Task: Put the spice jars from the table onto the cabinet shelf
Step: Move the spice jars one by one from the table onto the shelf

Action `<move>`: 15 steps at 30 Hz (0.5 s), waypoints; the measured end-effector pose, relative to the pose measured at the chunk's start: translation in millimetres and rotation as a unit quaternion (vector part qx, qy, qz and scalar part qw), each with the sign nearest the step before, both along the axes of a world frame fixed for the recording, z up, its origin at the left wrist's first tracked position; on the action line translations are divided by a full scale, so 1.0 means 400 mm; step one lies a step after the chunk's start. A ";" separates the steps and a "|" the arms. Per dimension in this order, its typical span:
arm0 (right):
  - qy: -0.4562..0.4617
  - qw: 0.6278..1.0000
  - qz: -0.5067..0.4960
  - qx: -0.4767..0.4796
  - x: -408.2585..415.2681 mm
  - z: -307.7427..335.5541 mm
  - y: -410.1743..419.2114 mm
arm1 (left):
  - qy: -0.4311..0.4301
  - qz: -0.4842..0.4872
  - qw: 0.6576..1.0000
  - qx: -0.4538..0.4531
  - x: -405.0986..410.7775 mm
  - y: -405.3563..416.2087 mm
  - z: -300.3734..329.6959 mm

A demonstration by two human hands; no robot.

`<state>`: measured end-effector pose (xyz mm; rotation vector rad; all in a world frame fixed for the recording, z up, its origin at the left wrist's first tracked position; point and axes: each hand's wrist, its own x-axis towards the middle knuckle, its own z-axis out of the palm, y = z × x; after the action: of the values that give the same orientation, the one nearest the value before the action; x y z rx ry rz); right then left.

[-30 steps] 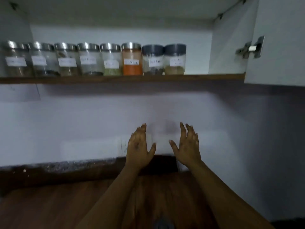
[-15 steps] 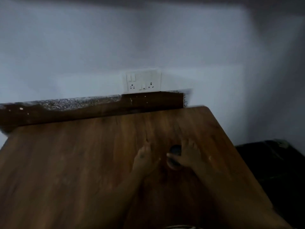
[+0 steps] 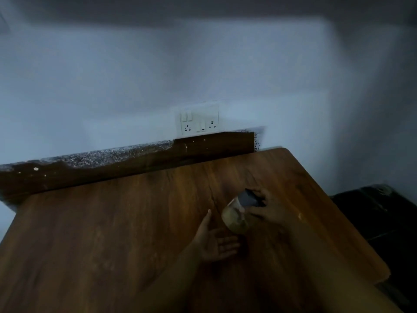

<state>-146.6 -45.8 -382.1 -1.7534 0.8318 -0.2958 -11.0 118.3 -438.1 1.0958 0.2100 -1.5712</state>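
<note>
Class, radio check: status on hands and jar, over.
Right hand grips dark-lidded glass spice jar, tilted. Left hand open, palm up beneath. Nothing in the way.

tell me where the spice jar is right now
In the head view the spice jar is tilted above the right part of the wooden table, held at its dark lid by the right hand, with the open left hand just below it.

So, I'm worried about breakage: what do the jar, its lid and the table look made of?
Jar: clear glass or plastic, contents visible inside; can't tell which. Lid: dark, matte, probably plastic. Table: brown wood or wood-look laminate, grain visible.
</note>
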 end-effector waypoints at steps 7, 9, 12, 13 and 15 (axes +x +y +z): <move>-0.084 0.977 -0.034 0.192 0.040 0.060 0.020 | -0.127 0.026 0.977 -0.167 0.014 -0.015 0.092; -0.087 0.979 -0.074 0.170 0.051 0.084 0.032 | -0.224 0.002 0.957 -0.182 0.017 -0.016 0.118; -0.105 0.978 -0.080 0.164 0.057 0.109 0.040 | -0.262 -0.027 0.942 -0.207 0.024 -0.013 0.150; -0.107 0.977 -0.072 0.169 0.058 0.118 0.042 | -0.253 -0.035 0.943 -0.212 0.025 -0.009 0.159; -0.117 0.975 -0.057 0.179 0.062 0.131 0.042 | -0.251 -0.046 0.942 -0.219 0.029 -0.006 0.166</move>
<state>-122.0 -29.1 -329.8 -1.3089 0.7612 -0.3942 0.6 115.8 -371.9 1.1152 -0.5193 -1.2810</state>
